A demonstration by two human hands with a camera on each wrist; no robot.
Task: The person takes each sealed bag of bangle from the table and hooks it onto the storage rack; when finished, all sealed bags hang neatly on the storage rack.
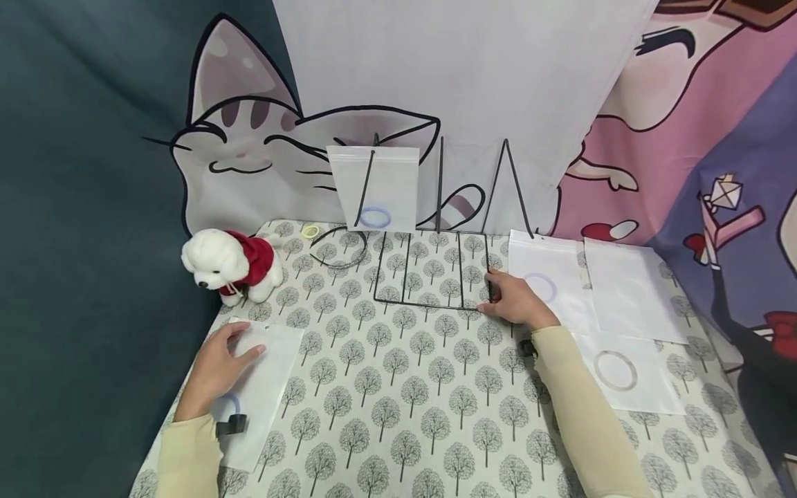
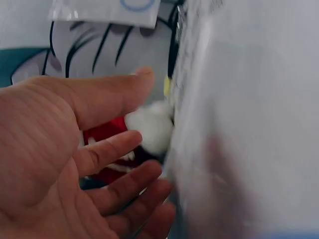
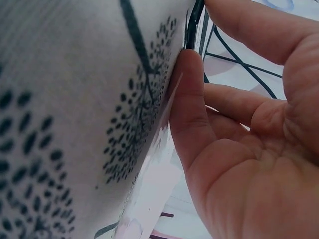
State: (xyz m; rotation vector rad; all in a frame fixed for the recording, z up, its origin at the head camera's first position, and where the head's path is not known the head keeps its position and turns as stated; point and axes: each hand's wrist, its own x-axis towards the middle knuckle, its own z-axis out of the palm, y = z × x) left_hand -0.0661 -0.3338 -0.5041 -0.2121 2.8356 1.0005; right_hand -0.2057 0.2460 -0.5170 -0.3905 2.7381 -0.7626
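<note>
At the right side of a black wire rack (image 1: 462,277), my right hand (image 1: 517,299) holds the base wire between thumb and fingers. The right wrist view shows a dark wire (image 3: 193,30) at the fingertips. Several thin prongs stand up from the rack, and a white pouch (image 1: 398,183) with a blue ring on it hangs at the left one. My left hand (image 1: 218,366) is over another white zip pouch (image 1: 268,387), thumb and fingers apart with nothing between them. A blue ring (image 1: 232,401) shows on that pouch, partly hidden by the wrist.
A white plush dog (image 1: 214,259) in a red hood sits at the back left. Beside it lie a yellow ring (image 1: 310,232) and a thin black loop (image 1: 339,266). Several white pouches (image 1: 635,290) lie on the right of the tree-print cloth (image 1: 405,408). A printed curtain (image 1: 473,69) hangs behind.
</note>
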